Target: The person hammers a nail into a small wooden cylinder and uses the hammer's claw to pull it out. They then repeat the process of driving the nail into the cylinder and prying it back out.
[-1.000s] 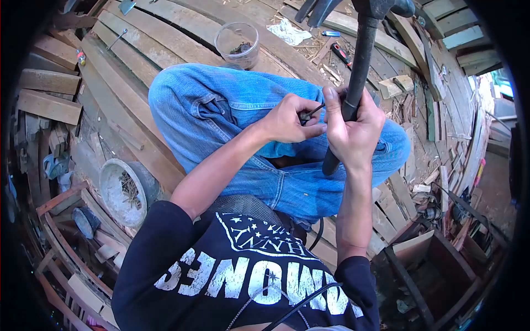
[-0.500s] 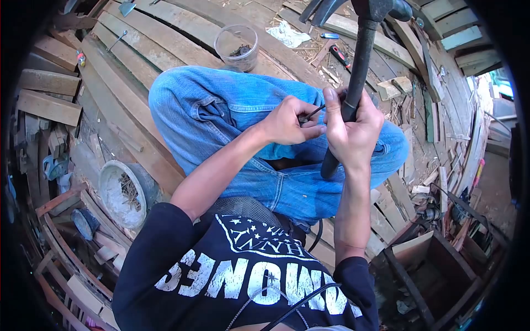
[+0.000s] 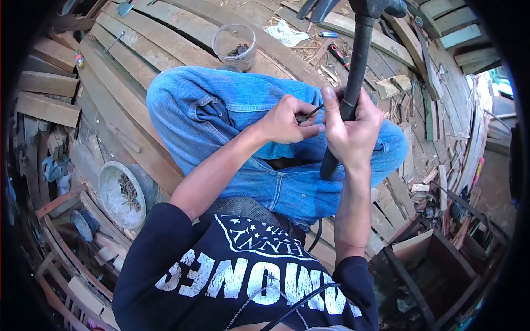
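My right hand is wrapped round the dark handle of a claw hammer. The hammer stands head up, its claw and face at the top edge of the view and the handle's end below the hand. To the left, my left hand is closed, thumb and fingers pinching a thin dark nail. One end of it points up toward my right thumb, close beside the hammer handle; the other end is hidden in the fingers. Both hands are over my crossed legs in blue jeans.
Wooden planks cover the floor. A clear plastic tub with dark bits stands ahead. At my left is a whitish bucket holding thin pieces. A red-and-black screwdriver and blue lighter lie ahead; a wooden box is at right.
The view has shifted very slightly. Both hands keep their hold and nearly the same position.
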`<state>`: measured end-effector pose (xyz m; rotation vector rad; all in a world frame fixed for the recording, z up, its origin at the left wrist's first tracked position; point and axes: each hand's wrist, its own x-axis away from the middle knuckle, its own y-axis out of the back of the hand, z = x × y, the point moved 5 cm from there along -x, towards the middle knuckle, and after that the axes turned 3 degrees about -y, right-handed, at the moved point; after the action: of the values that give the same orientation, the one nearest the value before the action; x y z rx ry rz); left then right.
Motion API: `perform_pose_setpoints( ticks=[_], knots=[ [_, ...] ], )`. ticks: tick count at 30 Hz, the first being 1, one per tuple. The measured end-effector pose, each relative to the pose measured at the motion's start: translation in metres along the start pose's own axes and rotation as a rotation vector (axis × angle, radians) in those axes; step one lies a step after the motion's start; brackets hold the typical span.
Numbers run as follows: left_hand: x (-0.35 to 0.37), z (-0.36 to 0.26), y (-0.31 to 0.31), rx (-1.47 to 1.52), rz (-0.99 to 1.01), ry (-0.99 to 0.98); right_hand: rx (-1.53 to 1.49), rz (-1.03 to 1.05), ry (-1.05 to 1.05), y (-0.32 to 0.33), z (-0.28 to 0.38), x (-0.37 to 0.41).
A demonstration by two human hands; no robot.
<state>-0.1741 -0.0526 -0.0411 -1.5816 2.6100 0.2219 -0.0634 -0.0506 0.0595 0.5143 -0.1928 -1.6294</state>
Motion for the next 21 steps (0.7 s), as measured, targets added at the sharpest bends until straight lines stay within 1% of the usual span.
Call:
perform_pose_setpoints(
  ticks=[5,10,13,18,21],
  knots=[
    [0.0004,0.0020,-0.0005,0.018,-0.022,-0.016,-0.109,-0.011,-0.074,-0.0024,-0.0069,0.0024],
    [0.0005,-0.0018,0.0002,0.007,-0.025,-0.025,-0.098,-0.018,-0.069,-0.0019,-0.0100,0.0015],
    [0.0004,0.0001,0.0003,0.013,-0.019,0.002,-0.095,-0.022,-0.053,-0.0022,-0.0072,0.0023],
    [0.0008,0.0000,0.0008,0.022,-0.023,-0.021,-0.091,-0.021,-0.041,-0.0041,-0.0064,0.0026],
    [0.0007,-0.0024,0.0011,0.020,-0.024,-0.026,-0.039,-0.010,-0.036,-0.0029,-0.0067,0.0009]
  ],
)
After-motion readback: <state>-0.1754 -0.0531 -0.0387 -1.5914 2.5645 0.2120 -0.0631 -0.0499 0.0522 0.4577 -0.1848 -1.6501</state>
